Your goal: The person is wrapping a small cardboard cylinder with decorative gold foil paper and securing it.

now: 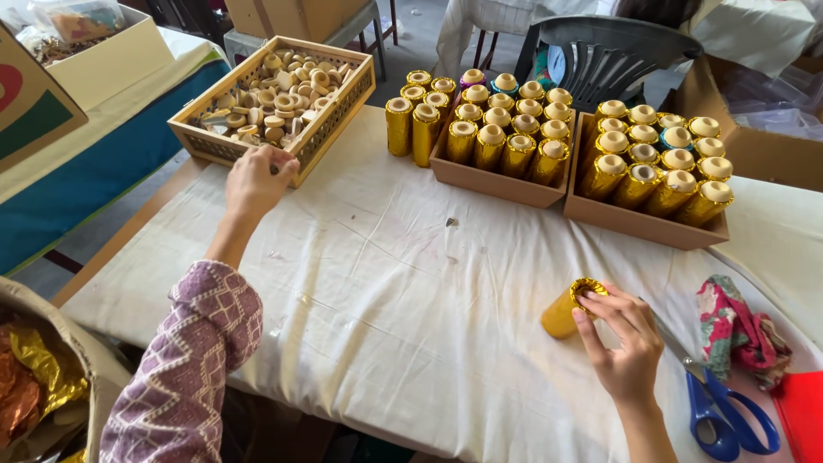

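Gold foil covers the small cylinder (567,310) that lies on its side on the white cloth of the table (386,291), toward the near right. The right hand (624,343) rests beside it with the fingertips (591,300) pinching the crumpled foil at the cylinder's open end; the other end points away to the left.

The left hand (255,182) is stretched out to the far left, well apart from the cylinder, its fingers curled over the near edge of a wooden lattice tray (343,107). Whether those fingers grip anything cannot be told, since the back of the hand hides them. The tray holds a heap of small pale round caps (287,90). The left arm wears a purple patterned sleeve (193,360).

At the far side of the table stand two shallow cardboard trays. The left cardboard tray (493,182) is packed with upright gold-wrapped cylinders with pale tops, and two more gold cylinders (411,129) stand on the cloth just beside its left wall. The right cardboard tray (639,225) holds another batch, tilted back.

Near the right hand, blue-handled scissors (724,411) lie on the cloth, and just beyond them sits a bunched floral cloth (737,330). A red flat thing (801,411) shows at the right edge. Loose gold foil (43,377) fills a bag at the lower left corner.
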